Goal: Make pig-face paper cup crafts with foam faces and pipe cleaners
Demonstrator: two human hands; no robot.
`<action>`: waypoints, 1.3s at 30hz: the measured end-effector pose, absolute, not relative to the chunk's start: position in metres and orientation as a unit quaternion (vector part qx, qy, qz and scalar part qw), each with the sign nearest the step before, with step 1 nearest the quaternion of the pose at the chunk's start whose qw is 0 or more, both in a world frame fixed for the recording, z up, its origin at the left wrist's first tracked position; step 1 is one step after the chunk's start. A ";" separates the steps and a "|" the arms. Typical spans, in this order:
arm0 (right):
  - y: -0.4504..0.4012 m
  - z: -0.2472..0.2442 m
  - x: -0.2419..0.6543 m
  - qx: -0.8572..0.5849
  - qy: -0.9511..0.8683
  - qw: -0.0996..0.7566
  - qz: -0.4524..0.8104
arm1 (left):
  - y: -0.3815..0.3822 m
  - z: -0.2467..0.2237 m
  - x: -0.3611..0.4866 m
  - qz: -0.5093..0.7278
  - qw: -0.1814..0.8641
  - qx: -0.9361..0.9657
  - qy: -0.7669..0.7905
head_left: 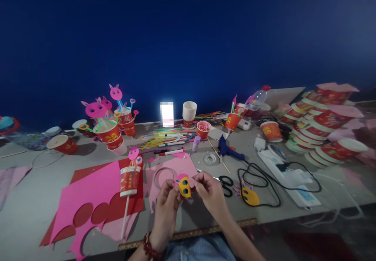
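Note:
My left hand (167,204), a beaded bracelet on its wrist, pinches a small yellow paper animal face (185,187) with large dark eyes and pink ears. On the face's other side, the fingers of my right hand (212,193) are closed on a pale pink paper piece (191,182) at its edge. Black-handled scissors (226,185) lie just beyond my right hand, their blades partly hidden. Beneath and behind the face is a pink paper sheet (173,163) with a roll of tape (163,178) on it. Another yellow face (249,195) rests to the right.
Pink cut-out paper (88,182) and a red cup toy on a stick (130,180) lie left. A blue glue gun (227,149) with looping black cable, a white power strip (282,174) and stacked red cups (320,124) stand right. Sticks and pens (167,139) spread behind.

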State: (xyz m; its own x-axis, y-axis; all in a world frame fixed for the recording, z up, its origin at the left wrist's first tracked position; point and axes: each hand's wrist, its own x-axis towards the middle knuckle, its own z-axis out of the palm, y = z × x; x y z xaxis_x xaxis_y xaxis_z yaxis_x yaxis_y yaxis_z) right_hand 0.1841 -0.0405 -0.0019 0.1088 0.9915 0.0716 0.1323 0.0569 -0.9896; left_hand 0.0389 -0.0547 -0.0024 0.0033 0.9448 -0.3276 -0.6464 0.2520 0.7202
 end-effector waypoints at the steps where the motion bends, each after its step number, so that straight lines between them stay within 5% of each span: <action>1: -0.040 0.000 0.184 -0.539 -0.512 0.513 0.428 | -0.055 -0.002 0.039 0.583 0.683 0.186 0.399; 16: -0.035 0.010 0.207 -0.541 -0.488 0.547 0.412 | -0.041 -0.009 0.024 0.611 0.643 0.162 0.433; 20: -0.040 0.016 0.205 -0.541 -0.562 0.540 0.317 | -0.042 -0.008 0.022 0.568 0.631 0.257 0.461; 29: -0.052 0.017 0.188 -0.483 -0.721 0.495 0.049 | -0.049 0.002 0.024 0.532 0.421 0.591 0.438; 39: -0.053 0.023 0.175 -0.445 -0.760 0.470 0.063 | -0.054 0.008 0.030 0.546 0.483 0.532 0.431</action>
State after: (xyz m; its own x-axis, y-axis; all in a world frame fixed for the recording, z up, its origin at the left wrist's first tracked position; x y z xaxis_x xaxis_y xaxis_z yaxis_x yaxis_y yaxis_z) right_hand 0.1752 -0.0529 0.0228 -0.1625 0.7355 0.6578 0.6164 0.5962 -0.5144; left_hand 0.0300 -0.0538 0.0083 0.0337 0.9859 0.1641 -0.0690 -0.1615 0.9845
